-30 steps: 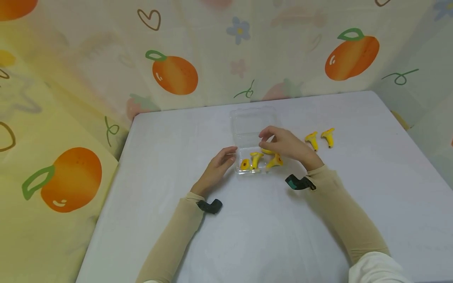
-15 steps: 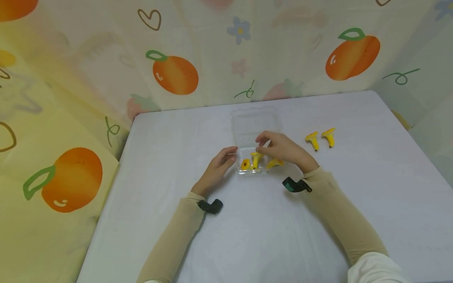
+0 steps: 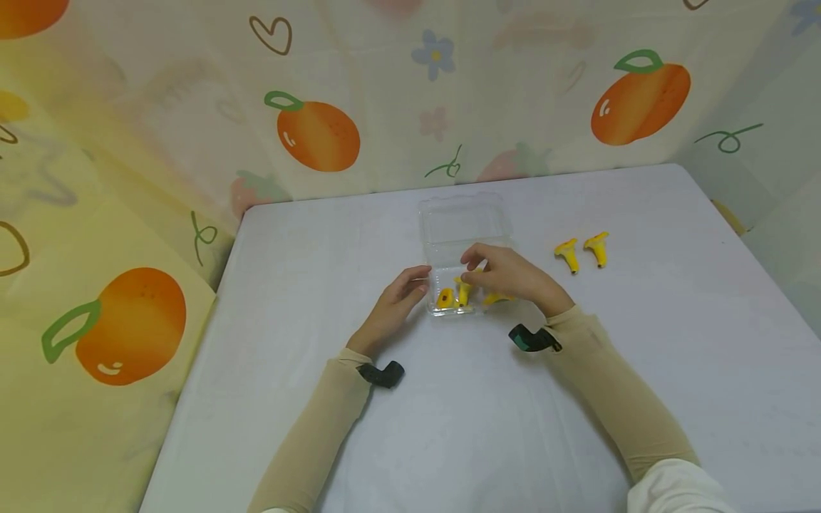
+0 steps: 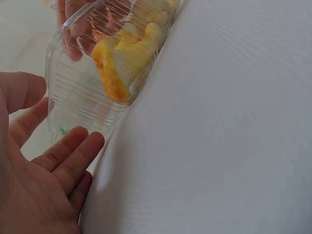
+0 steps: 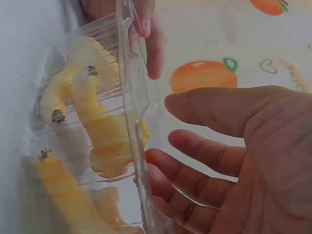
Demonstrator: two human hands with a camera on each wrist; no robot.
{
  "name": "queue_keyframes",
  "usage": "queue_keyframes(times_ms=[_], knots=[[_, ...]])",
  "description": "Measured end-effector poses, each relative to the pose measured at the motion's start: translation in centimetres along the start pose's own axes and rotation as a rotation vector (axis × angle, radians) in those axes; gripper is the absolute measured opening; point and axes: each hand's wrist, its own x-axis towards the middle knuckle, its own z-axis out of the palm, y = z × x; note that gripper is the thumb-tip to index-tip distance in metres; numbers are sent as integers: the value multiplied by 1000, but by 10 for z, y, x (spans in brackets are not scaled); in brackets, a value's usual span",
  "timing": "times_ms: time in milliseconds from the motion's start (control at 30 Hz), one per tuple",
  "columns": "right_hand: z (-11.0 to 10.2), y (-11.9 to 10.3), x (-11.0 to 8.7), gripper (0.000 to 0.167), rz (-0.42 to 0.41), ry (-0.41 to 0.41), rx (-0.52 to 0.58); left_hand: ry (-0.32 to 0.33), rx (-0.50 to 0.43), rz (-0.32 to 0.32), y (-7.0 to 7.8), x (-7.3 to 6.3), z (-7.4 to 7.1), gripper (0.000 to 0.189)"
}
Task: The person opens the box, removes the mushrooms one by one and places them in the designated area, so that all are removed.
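Observation:
A clear plastic clamshell box (image 3: 428,308) lies on the table with its lid (image 3: 463,217) folded back. Inside are several yellow mushrooms that look like chanterelles, among them a mushroom (image 3: 445,298) at the left and an upright-looking mushroom (image 3: 463,292) beside it. My left hand (image 3: 396,298) is at the box's left side, fingers fairly straight, fingertips by the wall and rim. Over the box's right half, my right hand (image 3: 513,273) reaches in and partly hides the contents. In the right wrist view, its thumb stands apart from the fingers (image 5: 192,183), which reach past the rim near a mushroom (image 5: 105,139).
Two more yellow mushrooms lie on the table right of the box, a nearer mushroom (image 3: 567,255) and a farther mushroom (image 3: 596,249). A white cloth covers the table (image 3: 436,427). A fruit-print curtain (image 3: 385,85) hangs along the back and sides.
My right hand has moved left and slightly toward me over the box, covering more of the mushrooms there. The left hand and the box stay in place.

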Motion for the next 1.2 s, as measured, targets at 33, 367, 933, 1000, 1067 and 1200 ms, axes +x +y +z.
queue_keyframes(times_ms=[33,367,933,1000,1067,1200], knots=[[0,0,0,40,-2,1,0,0,-3,0,0,0,0,42],[2,-1,0,41,7,-5,-18,1,-6,5,0,0,0,42],[11,-10,3,44,19,-31,-116,-15,-7,-22,6,1,0,45],[12,-10,4,45,23,-32,-118,-4,0,-17,2,1,0,44],[13,-10,5,45,27,-30,-120,4,5,-7,-2,2,1,42],[14,-12,6,44,35,-29,-126,12,4,10,-5,2,0,42]])
